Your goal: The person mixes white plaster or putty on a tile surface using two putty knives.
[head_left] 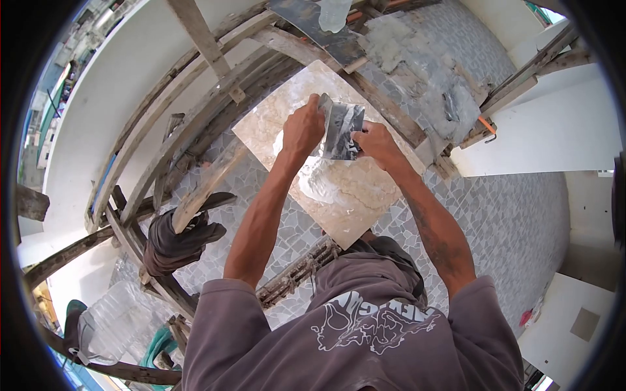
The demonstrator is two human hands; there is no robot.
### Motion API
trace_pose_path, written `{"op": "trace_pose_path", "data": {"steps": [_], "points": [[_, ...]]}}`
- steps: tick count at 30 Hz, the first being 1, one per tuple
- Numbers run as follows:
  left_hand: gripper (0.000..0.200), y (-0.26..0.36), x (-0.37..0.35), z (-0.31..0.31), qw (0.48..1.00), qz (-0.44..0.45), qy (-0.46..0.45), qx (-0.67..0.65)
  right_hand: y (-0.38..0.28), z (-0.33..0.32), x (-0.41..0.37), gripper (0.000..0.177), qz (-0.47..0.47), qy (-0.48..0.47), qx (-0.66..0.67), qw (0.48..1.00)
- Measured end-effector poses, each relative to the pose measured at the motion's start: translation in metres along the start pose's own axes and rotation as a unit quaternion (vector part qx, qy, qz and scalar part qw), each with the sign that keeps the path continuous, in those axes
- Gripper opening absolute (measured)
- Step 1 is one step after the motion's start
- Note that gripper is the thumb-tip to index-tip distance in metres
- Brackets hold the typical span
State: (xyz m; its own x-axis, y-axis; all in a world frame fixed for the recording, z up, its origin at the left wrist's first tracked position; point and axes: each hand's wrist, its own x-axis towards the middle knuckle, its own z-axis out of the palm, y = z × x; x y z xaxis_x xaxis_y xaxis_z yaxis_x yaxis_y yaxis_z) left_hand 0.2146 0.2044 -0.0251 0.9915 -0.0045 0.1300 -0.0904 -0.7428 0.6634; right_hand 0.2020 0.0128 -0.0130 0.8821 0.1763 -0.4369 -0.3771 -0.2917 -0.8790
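Observation:
A square beige marble-look tile lies in front of me, smeared with white paste on its near left part. Above it, my right hand is closed on the edge of a wide flat putty blade, whose metal face carries white streaks. My left hand is closed around a second scraper, seen nearly edge-on. The two blades meet or overlap between my hands; whether they touch is hard to tell. The left scraper's handle is hidden by my fingers.
Wooden beams form scaffolding at the left, with a dark cloth hung over one. Plastic sheeting lies at the far right on grey patterned flooring. A clear plastic container stands lower left. A plank crosses the top.

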Motion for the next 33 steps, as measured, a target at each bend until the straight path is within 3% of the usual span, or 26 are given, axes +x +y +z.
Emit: {"op": "trace_pose_path", "data": {"steps": [5,10,13,16,17,19,22,25,26,29,33], "points": [[0.033,-0.031,-0.004,-0.015,0.999,-0.030,0.032,0.007,0.045,-0.076,-0.012,0.024,0.046,0.053,-0.056,0.996],[0.032,-0.050,-0.016,-0.030,0.995,-0.045,0.091,-0.023,0.126,-0.157,-0.016,0.021,0.157,0.073,-0.019,0.985],[0.030,-0.048,-0.022,-0.037,0.993,-0.060,0.097,-0.035,0.145,-0.162,-0.015,0.020,0.153,0.097,-0.075,0.981],[0.029,-0.047,-0.028,-0.037,0.992,-0.067,0.098,-0.053,0.142,-0.154,-0.014,0.020,0.129,0.090,-0.028,0.987],[0.029,-0.048,-0.029,-0.038,0.991,-0.069,0.098,-0.058,0.136,-0.149,-0.011,0.020,0.070,0.107,-0.171,0.977],[0.028,-0.055,-0.030,-0.036,0.990,-0.059,0.119,-0.053,0.092,-0.127,-0.011,0.020,-0.056,0.133,-0.441,0.886],[0.028,-0.053,-0.032,-0.034,0.987,-0.071,0.129,-0.064,0.042,-0.073,-0.015,0.029,-0.245,0.139,-0.529,0.801],[0.029,-0.036,-0.034,-0.043,0.986,-0.106,0.111,-0.071,0.012,-0.022,0.000,0.027,-0.341,0.105,-0.644,0.677],[0.030,-0.031,-0.035,-0.046,0.985,-0.120,0.102,-0.071,0.007,-0.009,0.006,0.027,-0.366,0.101,-0.676,0.631],[0.030,-0.032,-0.038,-0.041,0.985,-0.097,0.131,-0.064,0.015,0.021,0.023,0.027,-0.359,0.055,-0.737,0.570],[0.031,-0.042,-0.047,-0.045,0.981,-0.106,0.144,-0.074,0.055,0.019,0.008,0.023,-0.334,-0.074,-0.764,0.547]]}}
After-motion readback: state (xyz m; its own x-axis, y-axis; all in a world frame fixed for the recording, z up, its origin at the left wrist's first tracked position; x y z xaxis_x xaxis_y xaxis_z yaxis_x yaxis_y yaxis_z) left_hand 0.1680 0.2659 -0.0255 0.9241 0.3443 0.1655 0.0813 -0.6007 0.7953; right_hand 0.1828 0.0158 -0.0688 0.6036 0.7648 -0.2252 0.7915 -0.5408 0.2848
